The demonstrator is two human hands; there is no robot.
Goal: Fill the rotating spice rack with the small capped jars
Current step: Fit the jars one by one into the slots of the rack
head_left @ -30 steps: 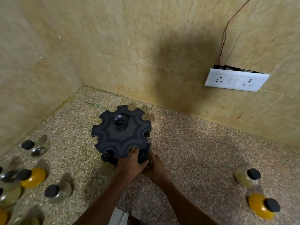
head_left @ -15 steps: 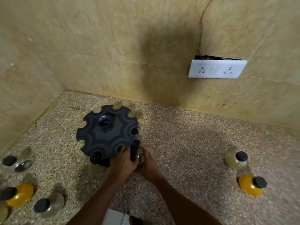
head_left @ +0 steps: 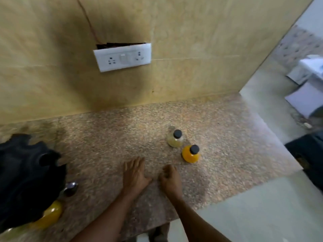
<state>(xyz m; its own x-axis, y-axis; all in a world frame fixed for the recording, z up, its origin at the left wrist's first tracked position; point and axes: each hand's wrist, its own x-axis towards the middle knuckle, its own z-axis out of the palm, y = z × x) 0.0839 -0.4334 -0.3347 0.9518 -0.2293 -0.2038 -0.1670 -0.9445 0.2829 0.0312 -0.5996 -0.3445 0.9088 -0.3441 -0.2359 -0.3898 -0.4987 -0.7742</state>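
Head view, one frame, catalogued as I read it from my remote station.

Item 1: left hand (head_left: 133, 173), low centre of frame, fingers straight and spread, palm down over the speckled worktop (head_left: 111, 137), holding nothing. I cannot tell whether it touches the surface.

Item 2: right hand (head_left: 170, 179), just beside the left, fingers curled loosely inward, nothing visible in its grasp.

Item 3: pale jar (head_left: 175, 140), black cap, upright on the worktop, ahead of the right hand and slightly to its right, apart from both hands.

Item 4: orange jar (head_left: 190, 154), black cap, upright, just beside the pale jar on its near right side. Nearest free jar to the right hand, not touched by it.

Item 5: rotating spice rack (head_left: 26, 179), black, notched top disc, at the left edge of frame, blurred, well apart from the left hand.

Item 6: orange-filled jar (head_left: 50, 215), seated under the rack's near edge, partly hidden by the disc.

Item 7: dark-capped jar (head_left: 70, 188), at the rack's right side; contents too blurred to read.

Item 8: white socket plate (head_left: 122, 57), on the beige wall above the worktop, thin wire running up from it.

Item 9: floor (head_left: 262, 215), pale, to the right of the worktop edge.
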